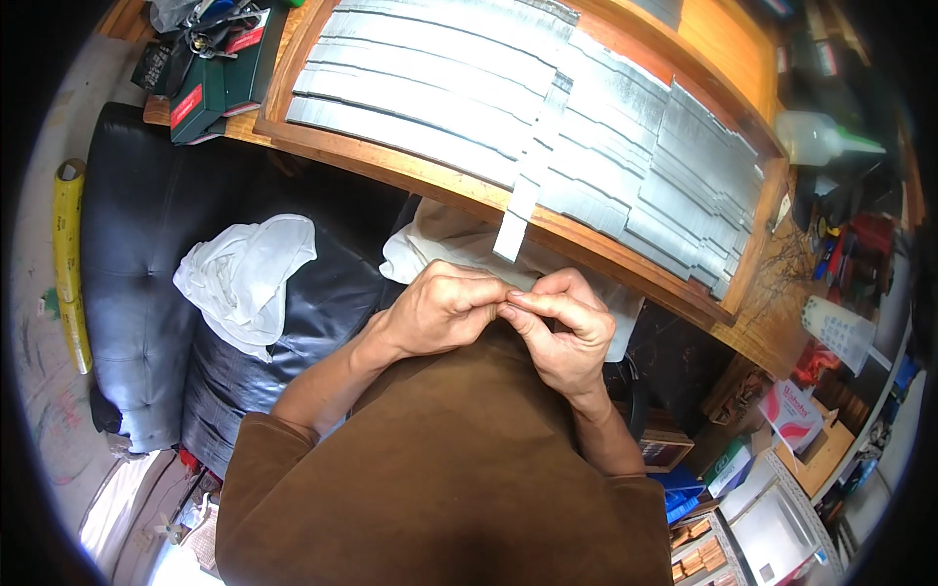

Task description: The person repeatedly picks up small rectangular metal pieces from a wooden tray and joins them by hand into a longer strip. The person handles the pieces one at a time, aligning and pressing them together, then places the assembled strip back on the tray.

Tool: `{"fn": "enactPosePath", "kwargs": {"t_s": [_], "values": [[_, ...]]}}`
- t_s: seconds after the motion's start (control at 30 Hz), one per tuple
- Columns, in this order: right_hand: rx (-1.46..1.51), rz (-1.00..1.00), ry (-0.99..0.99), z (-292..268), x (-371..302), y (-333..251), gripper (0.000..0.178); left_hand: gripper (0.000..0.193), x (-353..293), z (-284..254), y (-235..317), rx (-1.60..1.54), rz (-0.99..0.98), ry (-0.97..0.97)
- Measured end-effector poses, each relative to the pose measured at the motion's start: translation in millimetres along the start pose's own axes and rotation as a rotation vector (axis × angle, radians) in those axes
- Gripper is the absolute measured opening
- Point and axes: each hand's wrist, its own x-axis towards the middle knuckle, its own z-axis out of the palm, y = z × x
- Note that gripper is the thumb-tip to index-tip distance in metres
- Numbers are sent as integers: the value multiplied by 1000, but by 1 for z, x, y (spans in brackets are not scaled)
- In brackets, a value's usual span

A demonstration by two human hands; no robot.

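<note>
My left hand (442, 311) and my right hand (569, 332) meet in front of my brown shirt, fingertips pinched together. Whatever they hold between them is too small or too hidden to make out. Just beyond the fingers, a narrow silvery strip (516, 225) juts over the near edge of a shallow wooden tray (391, 174). Inside that tray lie rows of overlapping flat silvery pieces (420, 73), bright with glare on the left side.
A white cloth (249, 278) lies on a black padded seat (142, 273) at left. Dark green boxes (200, 103) stand by the tray's left end. To the right are a squeeze bottle (816, 139) and a translucent cup (838, 330). A yellow tube (70, 264) stands far left.
</note>
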Motion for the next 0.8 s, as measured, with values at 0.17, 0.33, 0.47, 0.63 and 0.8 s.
{"fn": "enactPosePath", "kwargs": {"t_s": [0.17, 0.33, 0.47, 0.63, 0.8], "values": [[0, 7, -8, 0, 0, 1, 18, 4, 0, 1, 3, -38, -20, 12], [6, 8, -6, 0, 0, 0, 17, 3, 0, 2, 4, -50, -19, 24], [-15, -17, -24, -1, 2, -2, 20, 5, -1, 1, 4, -43, -3, 35], [28, -9, 13, -1, 1, 0, 22, 12, 0, 2, 2, -99, 14, 74], [-9, -55, -3, -2, 1, 2, 19, 14, -1, 1, 4, -81, -1, 64]]}}
